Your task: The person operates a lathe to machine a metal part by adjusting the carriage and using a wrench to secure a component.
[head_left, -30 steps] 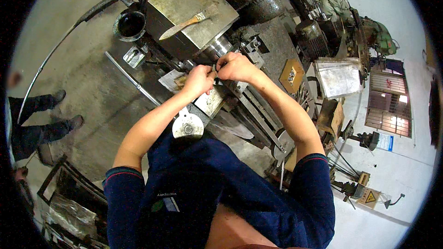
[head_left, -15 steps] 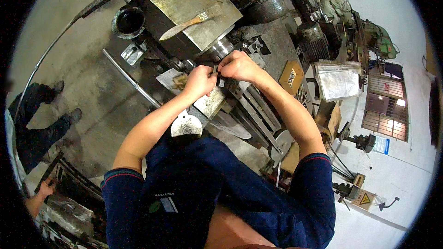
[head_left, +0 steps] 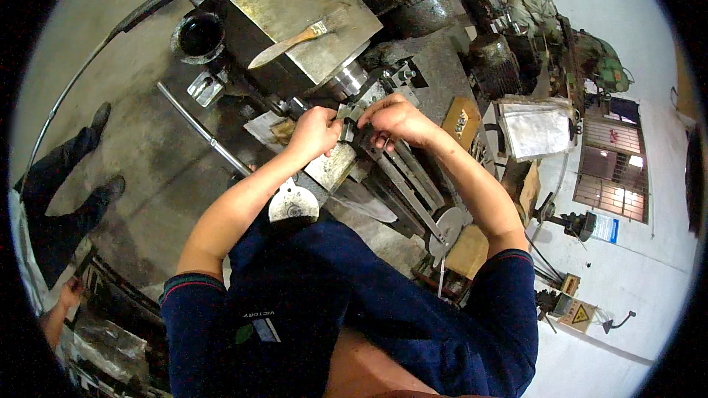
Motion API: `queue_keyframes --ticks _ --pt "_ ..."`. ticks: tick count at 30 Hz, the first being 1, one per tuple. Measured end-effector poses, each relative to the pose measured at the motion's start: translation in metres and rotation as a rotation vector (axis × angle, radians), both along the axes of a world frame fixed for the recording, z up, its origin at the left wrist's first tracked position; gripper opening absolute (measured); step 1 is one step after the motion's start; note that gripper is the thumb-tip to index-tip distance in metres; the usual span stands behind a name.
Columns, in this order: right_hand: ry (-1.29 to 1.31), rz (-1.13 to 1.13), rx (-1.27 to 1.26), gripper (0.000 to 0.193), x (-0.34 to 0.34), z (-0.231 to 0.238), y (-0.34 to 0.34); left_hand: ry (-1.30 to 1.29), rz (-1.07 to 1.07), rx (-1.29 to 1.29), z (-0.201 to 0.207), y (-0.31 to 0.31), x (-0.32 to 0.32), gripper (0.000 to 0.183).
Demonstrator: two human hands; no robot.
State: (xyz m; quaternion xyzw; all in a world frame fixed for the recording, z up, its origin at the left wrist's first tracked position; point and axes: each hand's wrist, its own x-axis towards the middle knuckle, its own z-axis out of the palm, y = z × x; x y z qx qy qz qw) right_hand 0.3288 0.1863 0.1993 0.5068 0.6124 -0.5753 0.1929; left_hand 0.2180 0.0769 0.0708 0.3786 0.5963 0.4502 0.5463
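My left hand (head_left: 316, 133) is closed, its fingertips pinching a small metal block (head_left: 347, 130) beside the lathe's chuck end. Just to the right, my right hand (head_left: 399, 119) hovers over the machine's slide with its fingers bent and apart. No held thing shows in it; the undersides of its fingers are partly hidden. A shiny round spindle (head_left: 346, 81) sticks out of the grey machine head (head_left: 310, 11) beyond both hands. Below the left hand lies a pale, worn metal plate (head_left: 331, 166). Long dark rails (head_left: 405, 184) run from under the right hand toward me.
A wooden-handled brush (head_left: 286, 45) lies on the machine head. A long metal lever (head_left: 203, 129) slants up at the left, near a round metal disc (head_left: 293, 205). A wooden tray (head_left: 462, 122) and papers (head_left: 537, 128) sit at the right. Another person's legs (head_left: 63, 191) are at far left.
My right hand has drawn away from my left, and its fingers have spread apart. More of the small block shows between them. The other person's feet have shifted at the left.
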Motion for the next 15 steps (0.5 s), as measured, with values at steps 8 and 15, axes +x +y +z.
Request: queue_keyframes --ticks 8,15 --pt "-0.109 0.882 0.876 0.020 -0.003 -0.022 -0.011 0.014 -0.014 -0.056 0.005 0.001 0.000 0.022" --pt "-0.072 0.524 0.369 0.025 -0.003 0.004 -0.006 0.015 -0.006 -0.014 0.002 0.001 0.000 0.025"
